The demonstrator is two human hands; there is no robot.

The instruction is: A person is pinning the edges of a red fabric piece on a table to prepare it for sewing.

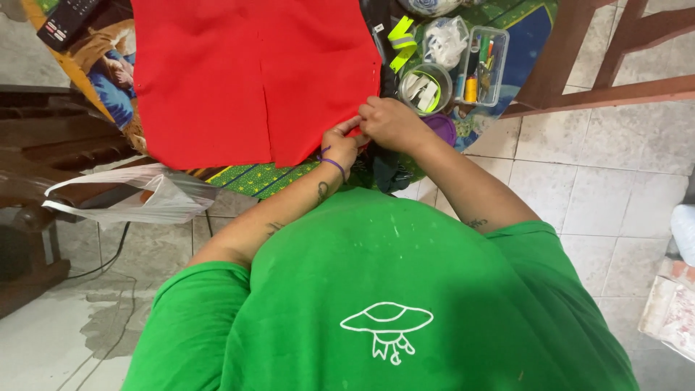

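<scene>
Both hands meet at near right corner of red fabric (246, 80): left hand (340, 145) and right hand (387, 123) fingers pinched on its edge.

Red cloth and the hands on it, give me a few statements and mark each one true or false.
1. Both hands, left hand and right hand, meet at the red cloth's lower edge. True.
2. The cloth is blue. False: it is red.
3. A round clear tub sits just beyond the right hand. True.
4. The left wrist is bare. False: it wears a purple band.
5. The white plastic bag lies on the person's right. False: it lies on their left.
</scene>
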